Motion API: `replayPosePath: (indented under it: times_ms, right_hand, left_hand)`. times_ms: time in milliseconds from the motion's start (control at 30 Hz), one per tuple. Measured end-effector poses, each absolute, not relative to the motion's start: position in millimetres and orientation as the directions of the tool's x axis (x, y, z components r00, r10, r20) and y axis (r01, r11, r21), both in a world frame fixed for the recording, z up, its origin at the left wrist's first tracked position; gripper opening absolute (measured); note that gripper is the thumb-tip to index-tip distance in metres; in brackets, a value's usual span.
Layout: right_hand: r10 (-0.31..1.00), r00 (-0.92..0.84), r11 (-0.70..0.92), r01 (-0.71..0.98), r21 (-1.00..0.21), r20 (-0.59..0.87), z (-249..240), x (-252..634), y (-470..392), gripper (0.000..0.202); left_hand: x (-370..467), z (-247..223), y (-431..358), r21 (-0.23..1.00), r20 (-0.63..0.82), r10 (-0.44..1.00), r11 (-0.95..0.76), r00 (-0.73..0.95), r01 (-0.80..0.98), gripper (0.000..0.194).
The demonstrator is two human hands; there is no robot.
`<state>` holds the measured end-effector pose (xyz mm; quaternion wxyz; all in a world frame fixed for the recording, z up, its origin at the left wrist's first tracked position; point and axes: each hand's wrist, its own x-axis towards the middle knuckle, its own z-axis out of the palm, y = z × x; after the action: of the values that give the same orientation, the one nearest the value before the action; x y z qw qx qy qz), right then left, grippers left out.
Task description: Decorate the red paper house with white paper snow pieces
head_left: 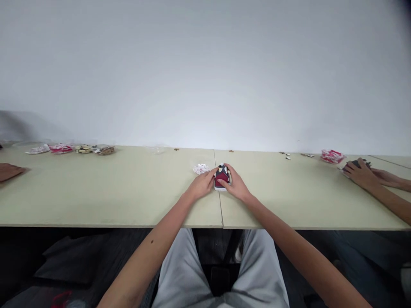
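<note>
Between my two hands a small model house point(221, 179) stands near the table's front half, dark red and navy with pale patches and a white base. My left hand point(202, 185) grips its left side, fingertips at the upper edge. From the right, my right hand point(237, 184) wraps around it, the thumb lying across the front and the fingers behind. Parts of the house are covered by my fingers. Just behind my left hand lies a clear bag with red-and-white pieces point(201, 168).
Several bagged pieces point(61, 148) lie along the back left of the pale table point(96, 192). Small loose pieces point(307, 155) and a red-and-white bag point(332, 156) lie at the back right. At the right, another person's hands point(361, 173) hold a dark object; another hand point(11, 171) shows far left.
</note>
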<state>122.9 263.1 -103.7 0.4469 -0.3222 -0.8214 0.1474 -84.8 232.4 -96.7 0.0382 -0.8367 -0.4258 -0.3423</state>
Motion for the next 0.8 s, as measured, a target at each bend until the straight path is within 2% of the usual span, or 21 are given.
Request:
replayPosePath:
  times_ms: [133,267,367,567,800]
  right_hand:
    - [0.665,-0.295,0.716,0.514,-0.472,0.686,-106,127,270,0.073]
    - [0.674,-0.265,0.698,0.535,-0.476,0.690,-107,131,272,0.076]
    - [0.683,-0.271,0.698,0.517,-0.495,0.679,-106,130,271,0.079]
    - [0.682,-0.275,0.694,0.537,-0.480,0.678,-105,129,270,0.080]
    - [0.678,-0.277,0.694,0.548,-0.468,0.681,-103,133,265,0.079]
  left_hand:
    - [-86,-93,233,0.165,0.691,0.615,-0.647,0.381,0.744,0.030]
    - [-88,-91,232,0.157,0.708,0.586,-0.674,0.394,0.721,0.023]
    - [-86,-94,231,0.192,0.716,0.590,-0.679,0.372,0.709,0.023]
    - [-63,-102,230,0.344,0.727,0.649,-0.626,0.224,0.700,0.020]
    - [-51,-102,222,0.372,0.692,0.671,-0.649,0.268,0.664,0.019]
